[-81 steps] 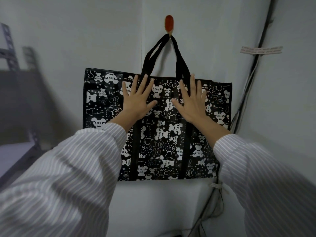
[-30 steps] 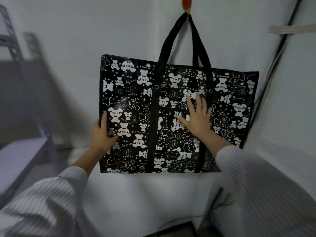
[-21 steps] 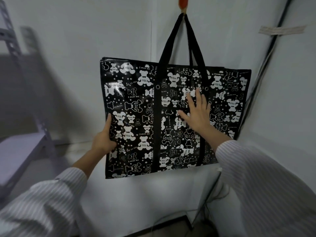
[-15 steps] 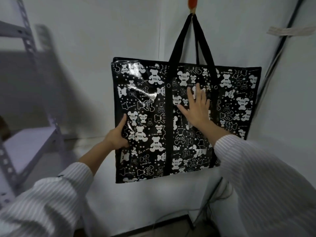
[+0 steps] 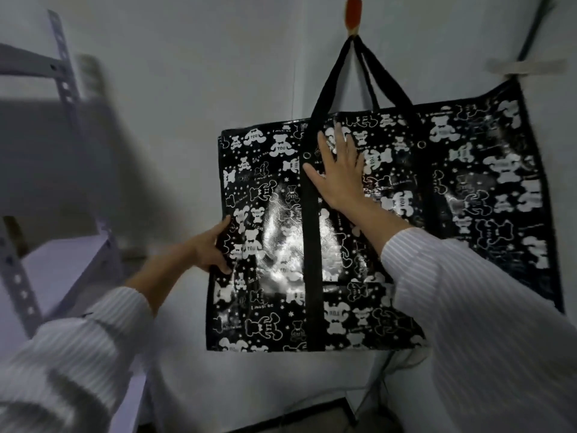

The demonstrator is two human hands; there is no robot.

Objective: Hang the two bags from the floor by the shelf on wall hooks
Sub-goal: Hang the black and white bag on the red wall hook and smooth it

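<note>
Glossy black bear-print woven tote bag (image 5: 468,182) hangs on orange wall hook (image 5: 353,12), left hand (image 5: 212,248) pinching its edge, right hand (image 5: 338,173) flat against it; second bag unseen, probably still to do.

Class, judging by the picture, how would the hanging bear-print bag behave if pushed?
Probably floppy: the bag creases with rippled glare near the left hand. Likely to swing, hanging by straps from one hook. Glossy face, perhaps slippery.

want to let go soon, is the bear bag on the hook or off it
On. The bear bag's black handles are looped over the orange wall hook and pulled taut below it.
</note>
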